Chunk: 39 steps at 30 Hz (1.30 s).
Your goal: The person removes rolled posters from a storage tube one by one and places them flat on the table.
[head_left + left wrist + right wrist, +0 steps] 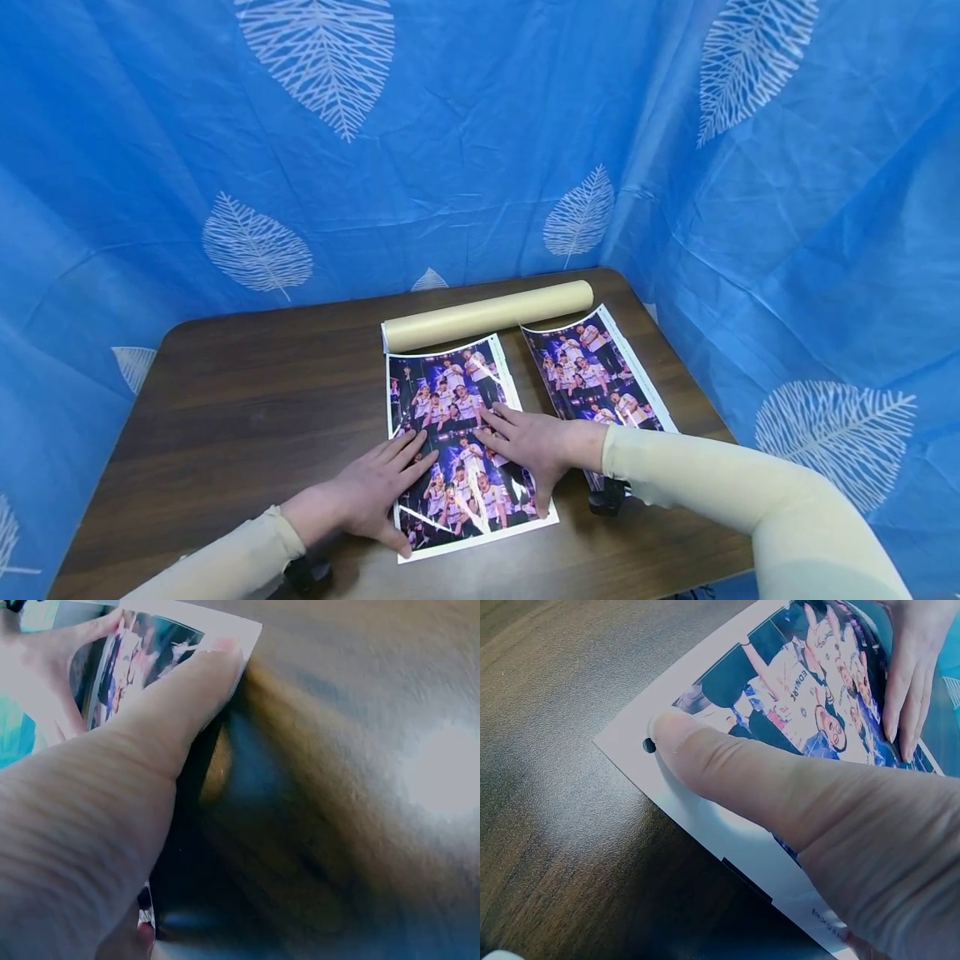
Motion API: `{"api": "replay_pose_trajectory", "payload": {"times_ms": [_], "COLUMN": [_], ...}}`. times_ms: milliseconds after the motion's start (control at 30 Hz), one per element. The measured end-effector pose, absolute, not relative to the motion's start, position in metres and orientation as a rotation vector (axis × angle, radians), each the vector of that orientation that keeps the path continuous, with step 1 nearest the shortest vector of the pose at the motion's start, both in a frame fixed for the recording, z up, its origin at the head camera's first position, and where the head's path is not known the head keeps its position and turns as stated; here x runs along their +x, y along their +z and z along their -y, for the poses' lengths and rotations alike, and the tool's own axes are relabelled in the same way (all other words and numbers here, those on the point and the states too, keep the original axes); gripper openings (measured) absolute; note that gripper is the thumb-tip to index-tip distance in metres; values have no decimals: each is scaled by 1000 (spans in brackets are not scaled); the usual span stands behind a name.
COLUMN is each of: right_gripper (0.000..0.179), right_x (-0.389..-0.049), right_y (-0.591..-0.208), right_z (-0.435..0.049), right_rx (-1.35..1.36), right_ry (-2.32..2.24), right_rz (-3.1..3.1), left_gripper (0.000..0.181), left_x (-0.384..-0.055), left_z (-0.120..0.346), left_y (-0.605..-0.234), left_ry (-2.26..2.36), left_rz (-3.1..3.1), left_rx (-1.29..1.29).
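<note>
Blue curtain (465, 167) with white leaf prints, backing the dark wood-grain table (247, 400) before me. Across the table's far part lies a pale-yellow roll (487, 315); its interior cannot be seen from here. Nearer, the front photo sheet (459, 454), glossy and white-bordered, lies at the table's middle, bearing two group pictures, one above the other. The second photo sheet (581, 367) lies to its right, partly under the right forearm. Left hand (367, 492) and right hand (534, 443): fingers extended and spread, resting on the front sheet's opposite sides, gripping nothing; each thumb touches a near corner, the right beside a black dot (649, 745).
</note>
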State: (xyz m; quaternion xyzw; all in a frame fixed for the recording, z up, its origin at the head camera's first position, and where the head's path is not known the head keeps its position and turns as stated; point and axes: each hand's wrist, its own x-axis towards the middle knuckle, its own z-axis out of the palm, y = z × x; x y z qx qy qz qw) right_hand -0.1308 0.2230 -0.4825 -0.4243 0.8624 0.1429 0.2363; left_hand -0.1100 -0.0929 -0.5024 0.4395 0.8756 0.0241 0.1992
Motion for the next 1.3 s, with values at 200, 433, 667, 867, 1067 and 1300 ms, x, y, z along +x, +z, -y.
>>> {"api": "replay_pose_trajectory", "payload": {"times_ms": [200,433,667,867,1067,1300], "right_gripper": [149,151,148,102,64,51], "right_x": [-130,-130,-132,-140,-148,-158], "right_y": [-482,-481,-480,-477,-467,-453], "right_z": [-222,-220,-221,-222,-214,-207], "right_rx": [-1173,-1164,-1135,-1065,-1160,-1267], "right_ry": [411,463,410,181,25,-102], "right_rz": [-2361,-2368,-2364,-2376,-2477,-2522], "left_gripper": [132,138,130,90,69,59], "left_x": [-111,-110,-111,-123,-131,-138], "left_z": [94,94,94,94,92,91], "left_y": [-502,-502,-499,-490,-484,-471], "left_ry": [83,67,100,302,435,511], "left_rz": [-2432,-2448,-2425,-2403,-2489,-2606], "left_rx": [1222,1204,1184,1097,1140,1235]}}
